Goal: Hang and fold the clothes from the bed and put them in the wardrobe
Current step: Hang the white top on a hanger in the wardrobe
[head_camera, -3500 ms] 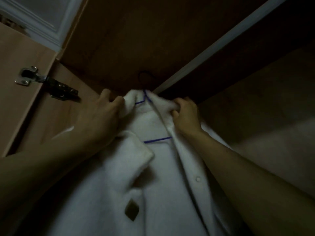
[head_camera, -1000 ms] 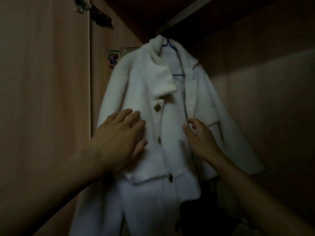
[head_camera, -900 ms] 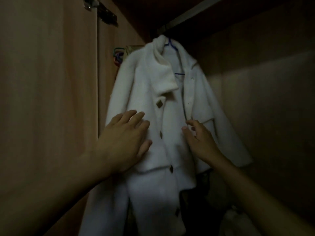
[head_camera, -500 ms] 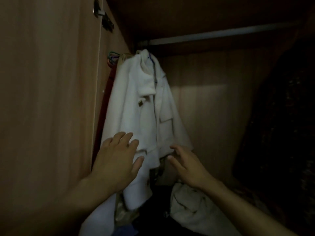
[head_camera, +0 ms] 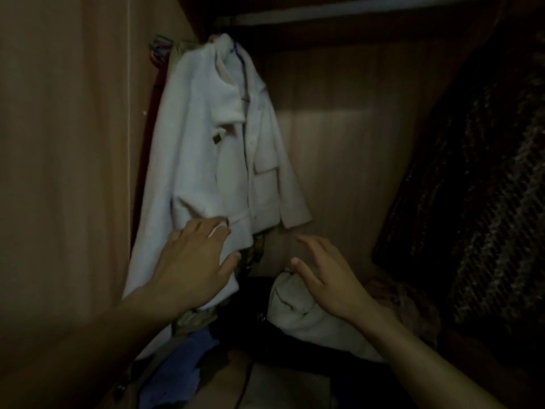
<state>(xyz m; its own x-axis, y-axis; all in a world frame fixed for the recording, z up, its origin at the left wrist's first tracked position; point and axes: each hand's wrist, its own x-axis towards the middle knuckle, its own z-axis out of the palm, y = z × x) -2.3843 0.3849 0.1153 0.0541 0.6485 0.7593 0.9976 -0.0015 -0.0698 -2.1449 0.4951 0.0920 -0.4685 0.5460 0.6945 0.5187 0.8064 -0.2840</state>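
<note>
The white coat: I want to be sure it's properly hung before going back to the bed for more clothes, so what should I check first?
1. White coat hangs on the blue hanger: ok.
2. Hanger hook sits on the rail: cannot tell, collar hides it.
3. Left hand off the coat: not ok, fingers rest against its hem.
4. Right hand free: ok, open, holding nothing.
5. Coat front closed: not ok, it hangs open.
6. Rail space beside the coat: ok.

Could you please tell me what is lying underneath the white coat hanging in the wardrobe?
Under the white coat lies a heap: a pale garment, dark clothing, a blue piece. The left hand covers the coat's lower edge; what lies deeper is hidden.
</note>
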